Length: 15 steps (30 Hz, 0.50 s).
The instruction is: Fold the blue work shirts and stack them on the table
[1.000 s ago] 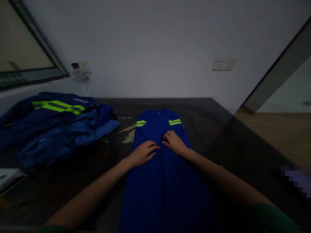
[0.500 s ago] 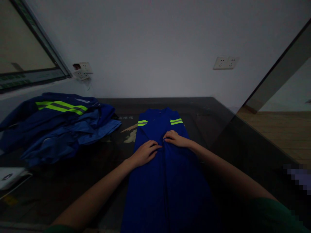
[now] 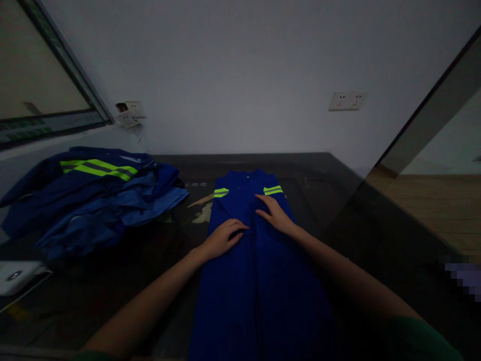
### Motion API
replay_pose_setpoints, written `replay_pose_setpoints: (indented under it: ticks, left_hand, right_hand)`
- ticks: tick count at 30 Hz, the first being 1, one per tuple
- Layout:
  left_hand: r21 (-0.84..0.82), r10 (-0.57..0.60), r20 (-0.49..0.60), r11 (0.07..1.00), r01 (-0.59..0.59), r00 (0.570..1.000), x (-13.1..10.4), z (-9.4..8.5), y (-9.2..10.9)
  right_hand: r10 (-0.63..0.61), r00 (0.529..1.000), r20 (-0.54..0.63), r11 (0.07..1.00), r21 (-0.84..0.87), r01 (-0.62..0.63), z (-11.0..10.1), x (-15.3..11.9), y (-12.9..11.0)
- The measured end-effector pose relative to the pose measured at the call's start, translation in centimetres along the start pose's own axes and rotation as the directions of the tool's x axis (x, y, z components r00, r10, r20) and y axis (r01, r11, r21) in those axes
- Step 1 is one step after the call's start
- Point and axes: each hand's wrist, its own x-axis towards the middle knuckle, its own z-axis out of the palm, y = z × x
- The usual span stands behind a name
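Observation:
A blue work jacket (image 3: 233, 281) with yellow-green and grey reflective bands lies lengthwise on the dark table, its collar at the far end. Its two sides are folded inward and meet along a dark line down the middle. My left hand (image 3: 225, 237) rests on the left fold, fingers stretched toward the middle line. Over the right fold, my right hand (image 3: 276, 214) has its thumb and fingers spread, with nothing between them. Whether its fingertips touch the cloth I cannot tell.
A loose heap of blue garments (image 3: 101, 200) with reflective bands lies on the left of the dark table (image 3: 319, 200). A white device (image 3: 18, 276) with a cable sits at the near left. Wall sockets (image 3: 346, 101) are beyond the table, and a window (image 3: 41, 65) is at upper left.
My right hand has let go of the cloth near the middle line, opened its fingers and moved slightly away from me. My left hand stays nearly in place.

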Motion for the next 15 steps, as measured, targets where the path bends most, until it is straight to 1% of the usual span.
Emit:
replay_pose_setpoints:
  ticks: [2,3,4,5,6,7,8,9,10,11,13,15]
  left_hand:
    - [-0.092,-0.107,-0.112,0.991,0.097,0.988,0.3,-0.7,-0.9]
    - [-0.13,-0.183,-0.186,0.979,0.16,0.965,0.6,-1.1,-1.6]
    - [-0.171,-0.273,-0.261,0.957,0.234,0.926,1.0,-1.5,-2.6]
    - [-0.229,-0.381,-0.316,0.92,0.319,0.869,1.5,-1.8,-3.6]
    - [-0.299,-0.493,-0.341,0.864,0.405,0.8,2.1,-2.1,-4.7]
    - [-0.368,-0.594,-0.336,0.797,0.478,0.731,2.7,-2.4,-5.7]
    - [-0.426,-0.673,-0.31,0.73,0.535,0.671,3.5,-2.6,-6.7]
    - [-0.466,-0.726,-0.275,0.674,0.573,0.63,4.2,-2.7,-7.5]
    - [-0.488,-0.755,-0.243,0.637,0.597,0.609,4.9,-2.8,-8.1]
    - [-0.495,-0.767,-0.216,0.62,0.609,0.604,5.5,-2.9,-8.6]
    - [-0.497,-0.772,-0.172,0.604,0.623,0.612,6.5,-3.1,-8.9]
    - [-0.511,-0.77,-0.134,0.593,0.623,0.624,6.9,-3.2,-8.8]
  right_hand:
    - [0.056,0.994,-0.093,0.998,0.04,-0.052,-0.9,-0.3,-0.2]
    - [0.066,0.992,-0.11,0.997,0.039,-0.062,-1.2,-0.6,-0.4]
    - [0.065,0.992,-0.103,0.998,0.027,-0.063,-1.4,-1.0,-0.6]
    - [0.059,0.995,-0.082,0.998,0.009,-0.059,-1.5,-1.4,-0.9]
    - [0.053,0.997,-0.053,0.998,-0.012,-0.054,-1.4,-1.8,-1.2]
    - [0.048,0.999,-0.024,0.998,-0.034,-0.049,-1.3,-2.1,-1.5]
    - [0.044,0.999,0.005,0.998,-0.054,-0.044,-1.1,-2.2,-1.7]
    - [0.039,0.999,0.034,0.997,-0.069,-0.037,-0.9,-2.2,-1.8]
    - [0.033,0.997,0.065,0.997,-0.076,-0.028,-0.7,-2.1,-1.8]
    - [0.027,0.995,0.098,0.997,-0.074,-0.019,-0.6,-1.8,-1.8]
    - [0.022,0.987,0.159,0.999,-0.039,-0.016,-0.7,-1.0,-1.5]
    - [0.023,0.981,0.193,0.999,0.042,-0.031,-1.0,-0.1,-1.1]
